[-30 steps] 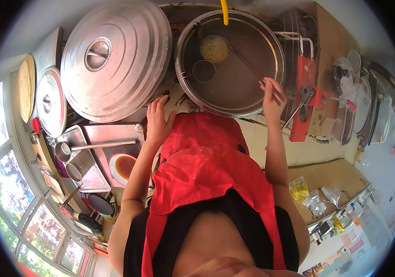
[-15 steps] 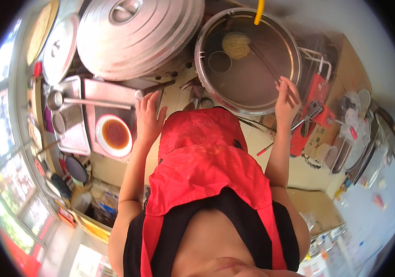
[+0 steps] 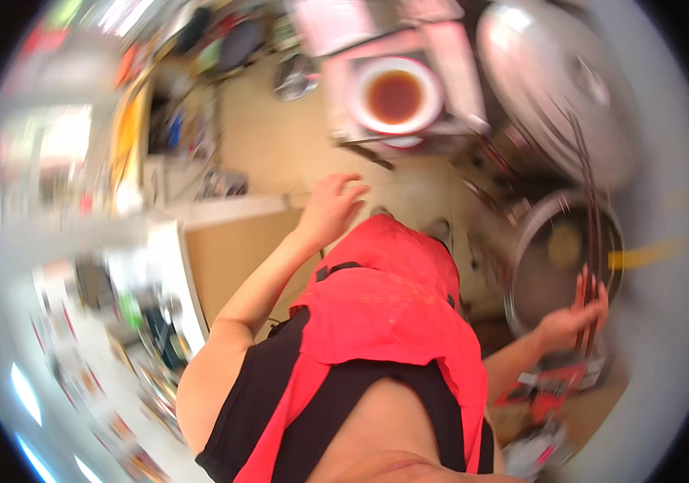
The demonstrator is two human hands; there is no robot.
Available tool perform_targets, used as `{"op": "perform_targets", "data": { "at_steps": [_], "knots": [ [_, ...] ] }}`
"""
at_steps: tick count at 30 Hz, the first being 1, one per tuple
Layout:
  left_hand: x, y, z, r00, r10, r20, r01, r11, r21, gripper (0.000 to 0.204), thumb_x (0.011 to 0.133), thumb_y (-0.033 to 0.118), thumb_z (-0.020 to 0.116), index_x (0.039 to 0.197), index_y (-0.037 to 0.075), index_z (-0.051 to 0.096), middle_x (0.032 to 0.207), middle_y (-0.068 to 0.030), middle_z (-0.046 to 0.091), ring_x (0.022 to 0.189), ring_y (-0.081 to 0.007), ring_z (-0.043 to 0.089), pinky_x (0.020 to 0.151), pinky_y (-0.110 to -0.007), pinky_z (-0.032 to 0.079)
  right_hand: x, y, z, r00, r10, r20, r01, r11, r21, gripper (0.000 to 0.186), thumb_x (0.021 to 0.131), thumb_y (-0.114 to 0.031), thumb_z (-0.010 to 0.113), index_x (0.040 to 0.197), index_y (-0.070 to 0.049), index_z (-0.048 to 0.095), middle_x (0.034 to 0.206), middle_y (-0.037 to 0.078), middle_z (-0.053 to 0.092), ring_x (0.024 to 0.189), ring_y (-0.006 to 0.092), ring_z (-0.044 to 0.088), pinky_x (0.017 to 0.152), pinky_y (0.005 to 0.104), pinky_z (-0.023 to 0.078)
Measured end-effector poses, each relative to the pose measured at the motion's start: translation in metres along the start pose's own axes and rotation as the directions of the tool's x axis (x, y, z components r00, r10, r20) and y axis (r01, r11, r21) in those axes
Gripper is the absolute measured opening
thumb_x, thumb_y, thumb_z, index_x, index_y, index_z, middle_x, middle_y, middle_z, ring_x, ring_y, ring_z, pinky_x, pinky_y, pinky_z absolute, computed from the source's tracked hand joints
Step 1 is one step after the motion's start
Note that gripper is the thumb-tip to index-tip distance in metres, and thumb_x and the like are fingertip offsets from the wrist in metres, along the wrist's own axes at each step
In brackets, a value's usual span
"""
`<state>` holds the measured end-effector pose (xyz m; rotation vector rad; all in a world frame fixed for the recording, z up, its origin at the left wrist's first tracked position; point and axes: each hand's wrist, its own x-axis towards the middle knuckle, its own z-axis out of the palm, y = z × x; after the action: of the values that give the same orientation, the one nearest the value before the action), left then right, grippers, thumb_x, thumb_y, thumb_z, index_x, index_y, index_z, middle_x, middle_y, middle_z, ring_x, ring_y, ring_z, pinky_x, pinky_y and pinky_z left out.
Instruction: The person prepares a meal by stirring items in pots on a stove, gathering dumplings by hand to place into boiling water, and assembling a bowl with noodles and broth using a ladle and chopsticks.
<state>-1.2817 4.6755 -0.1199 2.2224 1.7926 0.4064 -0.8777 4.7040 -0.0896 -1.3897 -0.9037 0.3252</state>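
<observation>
My right hand [image 3: 577, 318], at the lower right, grips long dark chopsticks [image 3: 590, 201] that now point upward, across the rim of the large steel pot [image 3: 521, 258]. A pale clump of noodles [image 3: 564, 245] is in that pot's liquid, blurred. My left hand [image 3: 336, 201] hangs in the air in front of the red apron [image 3: 384, 306], fingers apart and loosely curved, holding nothing. Beyond it a white red-rimmed bowl of brown liquid [image 3: 395, 101] stands on a metal-topped stand [image 3: 461, 80].
A big steel lid [image 3: 537, 48] lies at the upper right beside the pot. A yellow hose [image 3: 642, 256] reaches toward the pot from the right. Pans [image 3: 236, 44] and a crate of odds [image 3: 179, 121] stand at the upper left, a cardboard-topped surface [image 3: 240, 258] at my left.
The view has swung round, moving the pot to the right and the bowl to the top. The chopsticks, earlier down in the noodle pot, are now raised out of the noodles, pointing upward.
</observation>
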Motion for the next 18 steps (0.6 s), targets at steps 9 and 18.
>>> {"op": "perform_targets", "data": {
  "at_steps": [9,18],
  "knots": [
    [-0.219,-0.053,-0.041,0.793,-0.490,-0.362,0.507,0.860,-0.054,0.026,0.081,0.015,0.064,0.106,0.009,0.060,0.116,-0.0099,0.055,0.109,-0.0302,0.051,0.093,-0.043,0.041,-0.086,-0.083,0.129,0.863,-0.178,0.472,0.128,0.982,0.136,0.042,0.100,-0.025,0.039,0.106,0.015,0.051,0.101,0.028,0.061,0.088,0.0338,0.065,0.081,0.0357,0.058],
    [-0.474,-0.046,-0.076,-0.008,-0.638,-0.770,0.938,0.263,-0.227,0.025,0.082,0.007,0.061,0.107,0.005,0.058,0.107,-0.0138,0.054,0.103,-0.0329,0.050,0.089,-0.042,0.041,-0.237,-0.150,0.225,0.562,-0.377,0.736,0.215,0.926,0.310,0.036,0.099,-0.023,0.046,0.101,0.010,0.060,0.100,0.020,0.063,0.089,0.0279,0.065,0.081,0.0354,0.055]
  ]
}}
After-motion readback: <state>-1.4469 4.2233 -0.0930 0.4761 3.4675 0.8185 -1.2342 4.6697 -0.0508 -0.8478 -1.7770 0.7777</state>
